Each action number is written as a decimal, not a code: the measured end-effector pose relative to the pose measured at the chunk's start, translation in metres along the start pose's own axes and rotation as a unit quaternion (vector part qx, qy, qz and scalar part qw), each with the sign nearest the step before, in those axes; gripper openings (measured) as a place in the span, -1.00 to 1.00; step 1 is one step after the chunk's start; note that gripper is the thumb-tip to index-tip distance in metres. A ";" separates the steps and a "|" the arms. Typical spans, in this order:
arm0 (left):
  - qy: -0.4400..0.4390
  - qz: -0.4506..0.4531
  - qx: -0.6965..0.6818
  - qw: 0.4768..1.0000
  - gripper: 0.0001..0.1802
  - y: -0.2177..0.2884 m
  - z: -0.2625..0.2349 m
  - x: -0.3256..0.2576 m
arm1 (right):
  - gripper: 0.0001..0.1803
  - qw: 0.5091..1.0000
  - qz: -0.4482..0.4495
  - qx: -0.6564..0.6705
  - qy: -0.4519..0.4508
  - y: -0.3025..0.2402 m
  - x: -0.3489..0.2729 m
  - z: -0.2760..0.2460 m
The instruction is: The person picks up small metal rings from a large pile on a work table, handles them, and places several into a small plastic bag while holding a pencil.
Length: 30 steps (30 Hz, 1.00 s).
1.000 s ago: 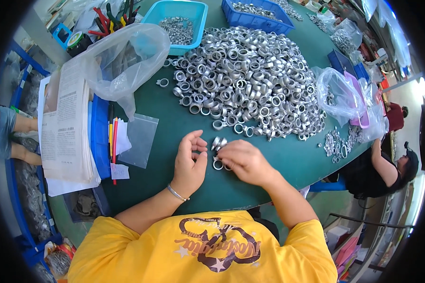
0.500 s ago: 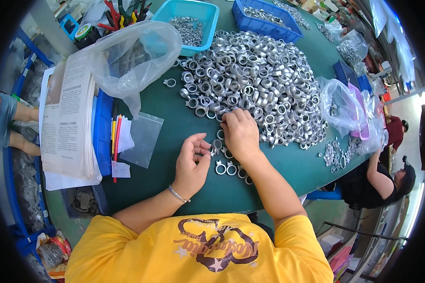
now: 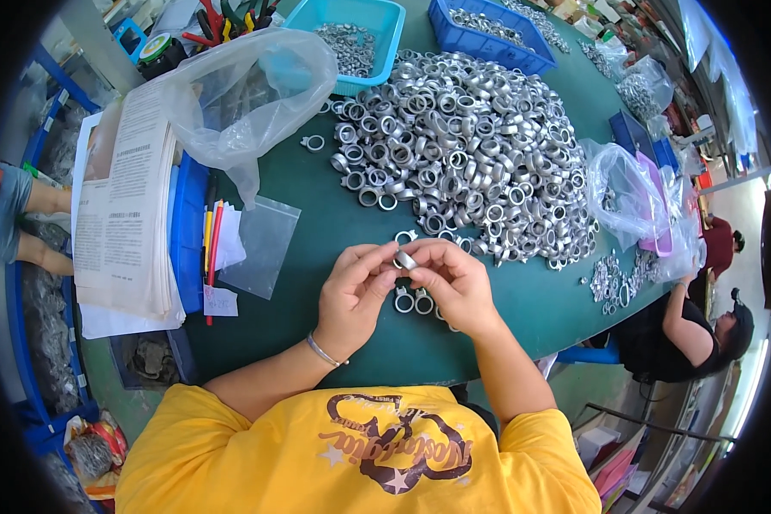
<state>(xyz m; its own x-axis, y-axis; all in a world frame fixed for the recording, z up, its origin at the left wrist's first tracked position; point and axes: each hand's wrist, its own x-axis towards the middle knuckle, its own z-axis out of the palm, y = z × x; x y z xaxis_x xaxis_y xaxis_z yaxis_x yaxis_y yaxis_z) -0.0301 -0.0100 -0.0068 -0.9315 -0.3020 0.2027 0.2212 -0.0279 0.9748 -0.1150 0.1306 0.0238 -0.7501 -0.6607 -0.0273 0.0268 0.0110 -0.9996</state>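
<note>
A silver metal ring (image 3: pixel 405 260) is pinched between my two hands above the green table. My left hand (image 3: pixel 356 289) grips it from the left with thumb and fingers; a bracelet circles that wrist. From the other side, my right hand (image 3: pixel 454 281) holds the same ring with fingertips and thumb. Just below the fingers, a short row of rings (image 3: pixel 413 300) lies on the table, partly hidden by my right hand. Another loose ring (image 3: pixel 405 236) lies right beyond my fingertips. Farther off rises a large heap of similar metal rings (image 3: pixel 480 146).
Turquoise basket (image 3: pixel 392 51) and blue basket (image 3: pixel 535 62) with small metal parts stand at the back. Left are a plastic bag (image 3: pixel 231 111), newspapers (image 3: pixel 128 223), pens (image 3: pixel 213 257) and a clear pouch (image 3: pixel 265 248). Another person (image 3: pixel 694 334) sits at the right.
My right hand has drawn back from the heap's near edge toward my left hand. Both hands now meet around one ring.
</note>
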 end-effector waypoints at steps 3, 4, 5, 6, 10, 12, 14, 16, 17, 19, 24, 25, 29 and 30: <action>0.005 -0.013 -0.050 0.999 -0.75 0.005 0.003 0.001 | -0.86 0.995 -0.080 -0.053 0.025 -0.001 -0.008 0.003; 0.004 -0.017 -0.069 0.997 -0.76 0.006 0.004 0.000 | -0.85 0.992 -0.094 -0.076 0.035 -0.002 -0.010 0.004; 0.006 -0.020 -0.073 0.997 -0.77 0.005 0.004 0.000 | -0.84 0.982 -0.133 -0.122 0.049 -0.002 -0.010 0.005; 0.009 -0.023 -0.078 0.997 -0.78 0.005 0.004 0.000 | -0.85 0.977 -0.148 -0.146 0.050 -0.003 -0.011 0.005; 0.000 -0.044 -0.099 0.994 -0.81 0.004 0.005 0.000 | -0.86 0.955 -0.200 -0.211 0.065 -0.006 -0.013 0.005; 0.003 -0.054 -0.095 0.994 -0.82 0.008 0.006 0.000 | -0.85 0.949 -0.208 -0.228 0.066 -0.007 -0.014 0.004; 0.004 -0.063 -0.096 0.993 -0.82 0.009 0.007 -0.001 | -0.84 0.940 -0.218 -0.254 0.066 -0.009 -0.015 0.004; 0.001 -0.070 -0.102 0.992 -0.82 0.008 0.007 -0.002 | -0.82 0.933 -0.228 -0.271 0.063 -0.010 -0.016 0.004; -0.001 -0.064 -0.098 0.993 -0.82 0.008 0.006 -0.002 | -0.82 0.931 -0.234 -0.275 0.061 -0.010 -0.016 0.003; -0.004 -0.051 -0.089 0.995 -0.81 0.008 0.005 -0.002 | -0.80 0.925 -0.248 -0.282 0.059 -0.010 -0.017 0.003; 0.006 -0.078 -0.143 0.987 -0.80 0.007 0.004 -0.003 | -0.74 0.927 -0.262 -0.250 0.093 -0.007 -0.018 0.006; 0.009 -0.081 -0.167 0.983 -0.80 0.006 0.005 -0.003 | -0.73 0.931 -0.261 -0.234 0.102 -0.004 -0.017 0.007; 0.000 -0.040 -0.184 0.982 -0.78 0.003 0.005 -0.004 | -0.71 0.959 -0.216 -0.142 0.118 0.006 -0.022 0.010; -0.001 -0.040 -0.181 0.983 -0.78 0.004 0.005 -0.005 | -0.71 0.961 -0.205 -0.149 0.113 0.006 -0.023 0.009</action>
<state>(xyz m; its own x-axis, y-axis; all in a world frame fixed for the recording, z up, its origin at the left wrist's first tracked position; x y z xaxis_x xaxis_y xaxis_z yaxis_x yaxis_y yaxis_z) -0.0264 -0.0039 -0.0038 -0.9505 -0.2835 0.1273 0.2351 -0.3881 0.8911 -0.0913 0.1394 0.0181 -0.7823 -0.4765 0.4011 -0.4665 0.0216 -0.8842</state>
